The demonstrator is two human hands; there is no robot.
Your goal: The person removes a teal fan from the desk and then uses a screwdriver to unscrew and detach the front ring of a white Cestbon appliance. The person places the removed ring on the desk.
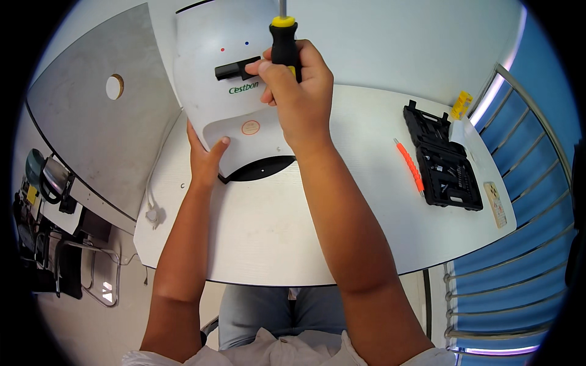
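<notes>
A white tabletop water dispenser [201, 91] stands toward the far side of the table, with black tap levers [229, 72] on its front and a black drip tray [262, 169] at its base. My right hand [305, 91] is closed round the black and yellow handle of a screwdriver [284, 43]. The screwdriver's shaft points up past the frame's top edge, so its tip is out of sight. My right fingers are in front of the levers; whether they touch them I cannot tell. With thumb in front and fingers behind, my left hand [206, 155] grips the dispenser's lower left side.
On the right of the white table [262, 244] lies an open black tool case [442, 158], beside an orange flexible shaft [409, 166] and a pale remote control [495, 204]. A yellow packet [461, 105] sits behind. At left are a white plug [152, 215] and grey partition [91, 91]; metal railings [537, 152] stand right.
</notes>
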